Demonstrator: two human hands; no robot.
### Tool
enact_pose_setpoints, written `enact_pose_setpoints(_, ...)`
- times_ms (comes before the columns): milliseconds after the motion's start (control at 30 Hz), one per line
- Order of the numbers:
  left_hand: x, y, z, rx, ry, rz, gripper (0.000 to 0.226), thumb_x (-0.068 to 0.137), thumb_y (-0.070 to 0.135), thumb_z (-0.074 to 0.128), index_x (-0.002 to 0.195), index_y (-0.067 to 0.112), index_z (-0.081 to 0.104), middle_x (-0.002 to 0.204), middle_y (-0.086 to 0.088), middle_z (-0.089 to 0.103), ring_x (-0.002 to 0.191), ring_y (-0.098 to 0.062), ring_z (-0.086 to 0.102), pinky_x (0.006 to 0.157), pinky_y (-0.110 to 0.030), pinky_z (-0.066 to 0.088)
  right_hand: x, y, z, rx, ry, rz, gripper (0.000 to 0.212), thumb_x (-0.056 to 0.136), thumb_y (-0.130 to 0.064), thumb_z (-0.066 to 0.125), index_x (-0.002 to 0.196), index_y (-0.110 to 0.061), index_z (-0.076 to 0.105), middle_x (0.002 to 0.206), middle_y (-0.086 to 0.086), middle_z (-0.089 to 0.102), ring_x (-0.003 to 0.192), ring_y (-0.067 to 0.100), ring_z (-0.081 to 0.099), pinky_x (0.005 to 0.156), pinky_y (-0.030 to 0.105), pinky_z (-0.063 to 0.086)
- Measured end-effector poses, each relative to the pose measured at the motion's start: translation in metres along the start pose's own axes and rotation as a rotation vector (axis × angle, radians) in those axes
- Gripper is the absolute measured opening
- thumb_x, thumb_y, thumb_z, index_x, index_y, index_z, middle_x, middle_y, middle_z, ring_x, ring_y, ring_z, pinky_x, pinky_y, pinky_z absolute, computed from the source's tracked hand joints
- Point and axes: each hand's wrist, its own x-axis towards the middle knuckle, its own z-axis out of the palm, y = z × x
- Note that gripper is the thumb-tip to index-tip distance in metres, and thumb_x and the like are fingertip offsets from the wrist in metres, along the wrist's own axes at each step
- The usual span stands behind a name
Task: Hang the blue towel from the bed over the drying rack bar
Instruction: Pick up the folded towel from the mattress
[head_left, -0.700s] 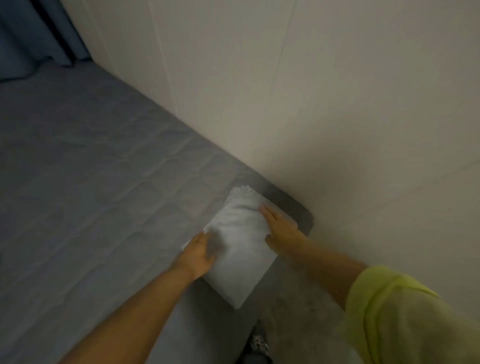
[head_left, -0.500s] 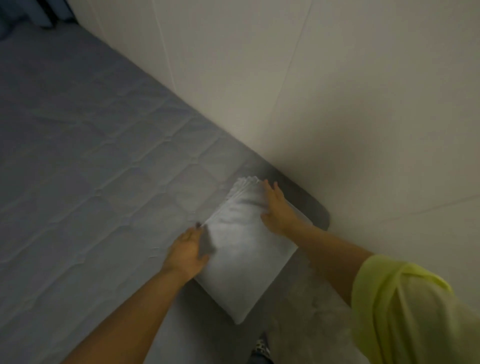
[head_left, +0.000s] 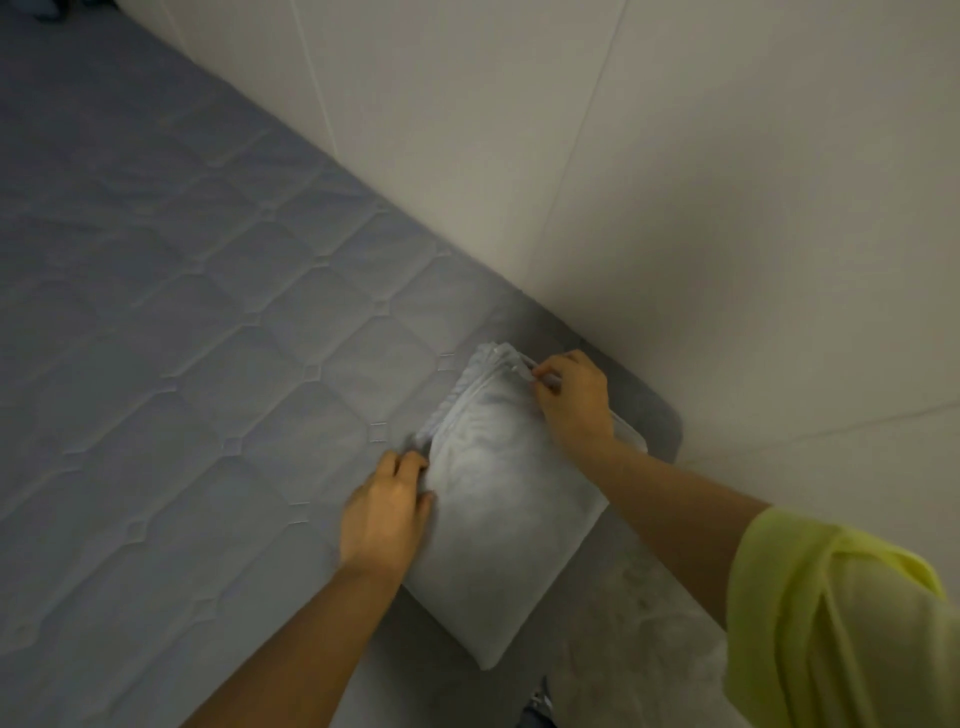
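Pinching towel (head_left: 498, 499) edges, both hands (head_left: 384, 512)

Left hand (head_left: 384, 512) reached forward, fingers curled in a pinch. Right hand (head_left: 574, 400) extended farther, fingertips pinched, forearm bare.

A bedroom: quilted blue-grey mattress (head_left: 208, 322) against a plain panelled wall (head_left: 675, 182).

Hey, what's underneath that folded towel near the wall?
The folded towel lies on the quilted mattress, its near corner overhanging the edge. Both hands, left hand and right hand, pinch its far edge. Anything beneath it is covered.
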Motion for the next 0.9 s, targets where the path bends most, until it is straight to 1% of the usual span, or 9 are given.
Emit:
enact_pose_setpoints(67, -0.003, 0.002, -0.006, 0.003, 0.005, 0.026, 0.033, 0.087, 0.034, 0.058, 0.118, 0.022, 0.056, 0.116, -0.006, 0.057, 0.096, -0.030, 0.064, 0.083, -0.040, 0.051, -0.007, -0.009, -0.008, 0.112, 0.024, 0.029, 0.011, 0.085, -0.004, 0.055, 0.087, -0.009, 0.063, 0.093, 0.011, 0.063, 0.081, 0.028, 0.062, 0.075, 0.036, 0.052)
enact_pose_setpoints(167, -0.010, 0.007, -0.016, 0.014, -0.035, 0.048, 0.038, 0.086, 0.036, 0.057, 0.121, 0.022, 0.056, 0.122, -0.006, 0.058, 0.105, -0.029, 0.062, 0.090, -0.039, 0.049, -0.022, -0.023, -0.026, 0.253, 0.032, 0.086, 0.015, 0.087, -0.006, 0.049, 0.086, -0.020, 0.054, 0.079, 0.008, 0.067, 0.073, 0.024, 0.067, 0.068, 0.030, 0.054)
enact_pose_setpoints(333, -0.026, 0.028, -0.047, -0.159, -0.290, -0.002, 0.034, 0.090, 0.037, 0.052, 0.118, 0.021, 0.061, 0.125, -0.009, 0.065, 0.114, -0.031, 0.061, 0.097, -0.040, 0.049, -0.054, -0.048, -0.072, 0.520, 0.117, 0.133, 0.011, 0.092, -0.005, 0.052, 0.091, -0.012, 0.061, 0.085, 0.015, 0.071, 0.075, 0.026, 0.071, 0.071, 0.038, 0.059)
enact_pose_setpoints(400, -0.032, 0.039, -0.064, -0.164, -0.244, 0.014, 0.029, 0.092, 0.031, 0.050, 0.115, 0.018, 0.061, 0.123, -0.011, 0.065, 0.114, -0.032, 0.061, 0.097, -0.041, 0.049, -0.069, -0.060, -0.090, 0.512, 0.094, 0.179, 0.009, 0.095, -0.013, 0.047, 0.090, -0.013, 0.055, 0.084, 0.012, 0.066, 0.077, 0.021, 0.065, 0.074, 0.032, 0.053)
enact_pose_setpoints(467, -0.038, 0.055, -0.090, -0.253, -0.152, 0.026, 0.024, 0.091, 0.019, 0.049, 0.110, 0.010, 0.060, 0.117, -0.017, 0.065, 0.109, -0.035, 0.062, 0.095, -0.041, 0.049, -0.088, -0.074, -0.118, 0.515, 0.104, 0.208, 0.016, 0.093, -0.018, 0.043, 0.082, -0.012, 0.052, 0.073, 0.008, 0.055, 0.063, 0.009, 0.048, 0.063, 0.019, 0.042)
enact_pose_setpoints(567, -0.045, 0.089, -0.134, -0.382, -0.066, 0.082, 0.020, 0.093, 0.009, 0.048, 0.105, -0.002, 0.059, 0.109, -0.026, 0.068, 0.104, -0.038, 0.064, 0.092, -0.041, 0.047, -0.116, -0.098, -0.170, 0.500, 0.117, 0.257, 0.026, 0.079, -0.026, 0.039, 0.062, -0.011, 0.048, 0.060, 0.001, 0.046, 0.052, 0.008, 0.035, 0.054, 0.027, 0.030)
enact_pose_setpoints(667, -0.055, 0.134, -0.180, -0.555, -0.125, 0.319, 0.029, 0.090, -0.003, 0.050, 0.117, -0.003, 0.058, 0.121, -0.021, 0.065, 0.114, -0.033, 0.061, 0.101, -0.038, 0.044, -0.145, -0.123, -0.225, 0.546, 0.115, 0.249, 0.023, 0.078, -0.026, 0.052, 0.056, -0.018, 0.047, 0.056, 0.004, 0.036, 0.054, 0.009, 0.034, 0.054, 0.028, 0.026)
enact_pose_setpoints(767, -0.077, 0.191, -0.217, -0.418, -0.329, 0.636, 0.048, 0.087, -0.003, 0.053, 0.134, 0.004, 0.050, 0.136, -0.013, 0.057, 0.126, -0.026, 0.053, 0.107, -0.033, 0.041, -0.180, -0.144, -0.290, 0.594, 0.052, 0.136, 0.040, 0.079, -0.008, 0.063, 0.049, -0.021, 0.039, 0.050, 0.003, 0.029, 0.049, 0.012, 0.029, 0.049, 0.022, 0.027)
enact_pose_setpoints(900, -0.111, 0.263, -0.239, -0.127, -0.481, 0.809, 0.025, 0.088, 0.014, 0.053, 0.110, 0.012, 0.064, 0.117, -0.013, 0.068, 0.109, -0.027, 0.062, 0.086, -0.029, 0.043, -0.223, -0.169, -0.382, 0.659, 0.041, 0.066, 0.043, 0.078, 0.013, 0.055, 0.054, -0.015, 0.034, 0.058, 0.009, 0.027, 0.051, 0.015, 0.029, 0.053, 0.027, 0.028)
